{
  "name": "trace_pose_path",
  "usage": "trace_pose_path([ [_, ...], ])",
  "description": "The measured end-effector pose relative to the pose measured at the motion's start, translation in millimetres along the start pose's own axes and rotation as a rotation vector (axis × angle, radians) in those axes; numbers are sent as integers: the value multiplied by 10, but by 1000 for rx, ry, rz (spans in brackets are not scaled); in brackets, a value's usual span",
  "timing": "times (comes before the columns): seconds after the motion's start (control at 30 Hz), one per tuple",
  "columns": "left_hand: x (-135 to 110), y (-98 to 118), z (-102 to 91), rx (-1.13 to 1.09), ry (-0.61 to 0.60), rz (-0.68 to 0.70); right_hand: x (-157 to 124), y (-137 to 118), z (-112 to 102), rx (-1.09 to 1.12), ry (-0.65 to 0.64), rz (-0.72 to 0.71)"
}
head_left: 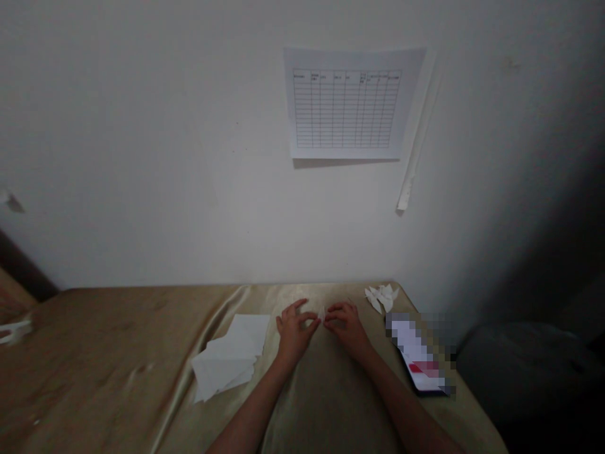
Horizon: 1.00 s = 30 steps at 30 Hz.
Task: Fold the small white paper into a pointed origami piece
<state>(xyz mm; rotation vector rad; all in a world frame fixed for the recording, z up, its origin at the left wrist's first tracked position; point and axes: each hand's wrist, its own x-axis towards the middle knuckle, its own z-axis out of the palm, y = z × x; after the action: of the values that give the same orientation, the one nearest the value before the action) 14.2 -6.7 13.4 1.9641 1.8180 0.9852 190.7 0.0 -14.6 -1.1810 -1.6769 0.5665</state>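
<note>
Between my two hands is a small piece of folded white paper (322,313), pinched at both sides over the cloth-covered table. My left hand (296,325) grips its left side between thumb and index finger, with the other fingers raised. From the right, my right hand (346,325) pinches the opposite edge with thumb and fingertips. The paper's exact shape is too small to make out. Left of my left hand lies a loose stack of white paper sheets (231,359). Some folded white paper pieces (382,296) lie beyond my right hand, near the table's far right corner.
A phone (420,359) with a lit, partly blurred screen lies to the right. Gold-brown cloth (142,353) with creases covers the table. On the white wall hangs a printed table sheet (347,107). A white object (16,331) sits at the far left, and a dark shape (529,366) stands beyond the right edge.
</note>
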Motion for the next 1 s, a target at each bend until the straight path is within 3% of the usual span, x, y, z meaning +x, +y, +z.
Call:
trace_pose_path([
  [0.23, -16, 3, 3, 2, 2, 18, 4, 25, 1, 50, -62, 56],
  [0.4, -7, -20, -2, 16, -38, 63, 2, 35, -1, 22, -13, 160],
  [1.0, -38, -19, 26, 59, -35, 89, -20, -38, 20, -125, 81, 133],
])
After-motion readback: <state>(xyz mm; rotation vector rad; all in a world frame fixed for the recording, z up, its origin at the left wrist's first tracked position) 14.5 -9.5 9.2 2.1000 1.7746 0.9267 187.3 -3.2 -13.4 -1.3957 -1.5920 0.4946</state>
